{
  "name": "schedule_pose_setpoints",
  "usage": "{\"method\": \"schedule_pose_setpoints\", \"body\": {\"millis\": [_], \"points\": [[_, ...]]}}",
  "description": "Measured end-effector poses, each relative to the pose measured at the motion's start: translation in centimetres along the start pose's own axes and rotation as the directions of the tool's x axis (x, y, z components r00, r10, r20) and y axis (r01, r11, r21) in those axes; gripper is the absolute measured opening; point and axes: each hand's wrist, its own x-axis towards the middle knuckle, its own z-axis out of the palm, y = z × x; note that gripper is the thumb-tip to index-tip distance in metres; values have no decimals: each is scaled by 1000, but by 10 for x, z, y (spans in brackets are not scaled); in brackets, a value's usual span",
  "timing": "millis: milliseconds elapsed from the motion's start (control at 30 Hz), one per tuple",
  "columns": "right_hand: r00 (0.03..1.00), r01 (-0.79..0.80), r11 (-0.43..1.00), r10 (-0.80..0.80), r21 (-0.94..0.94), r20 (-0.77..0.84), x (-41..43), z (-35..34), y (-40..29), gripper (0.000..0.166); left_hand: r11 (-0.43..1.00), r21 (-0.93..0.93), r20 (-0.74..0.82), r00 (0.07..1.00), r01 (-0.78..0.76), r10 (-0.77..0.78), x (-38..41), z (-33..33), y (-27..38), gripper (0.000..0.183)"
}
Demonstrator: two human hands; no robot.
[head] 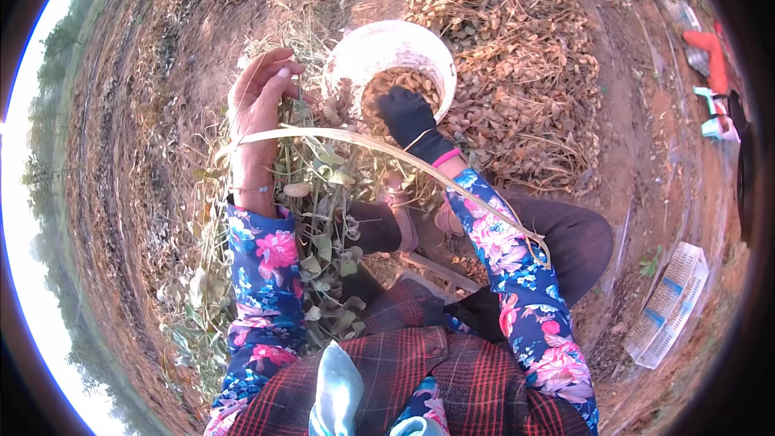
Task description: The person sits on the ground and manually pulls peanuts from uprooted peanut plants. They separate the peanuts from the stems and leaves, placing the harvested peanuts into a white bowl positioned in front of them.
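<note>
My bare left hand [261, 92] is curled around the stems of peanut plants [321, 242], whose wilted leaves trail along my left forearm toward my lap. One peanut pod [297, 190] shows among the leaves near my wrist. My right hand [407, 118], in a black glove, reaches over the rim into a white bucket [387, 36]. Peanuts [412, 80] lie inside, right around its fingers; whether it grips any is hidden. A long dry stalk [375, 140] arcs from my left wrist across to my right forearm.
A broad heap of dry peanut plants [521, 85] spreads beyond and right of the bucket. A white plastic crate [668, 306] lies at the right. Orange and pale-blue items [711, 60] sit at the far right. Below my lap is a small wooden stool [439, 272].
</note>
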Motion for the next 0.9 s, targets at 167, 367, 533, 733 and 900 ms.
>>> {"method": "schedule_pose_setpoints", "body": {"millis": [167, 367, 533, 733, 900], "points": [[1000, -26, 997, 26, -79, 7, 12, 22, -1, 5, 1000, -13, 19, 1000, 8, -7, -2, 1, 7, 26], [846, -438, 899, 412, 2, 337, -11, 18, 70, 29, 999, -32, -41, 999, -9, 7, 1, -13, -1, 25], [902, -428, 784, 401, 449, 160, 21, -39, 25, 30, 998, -60, 8, 1000, -16, 17, -2, -7, 4, 23], [858, -501, 87, 175, 861, 482, 20, -31, -5, 33, 999, -42, 8, 1000, 11, -11, 1, -4, 6, 25], [654, -564, -115, 542, 818, 528, 13, -26, -7, 18, 998, -55, -9, 1000, -7, 7, -1, -7, 5, 26]]}}
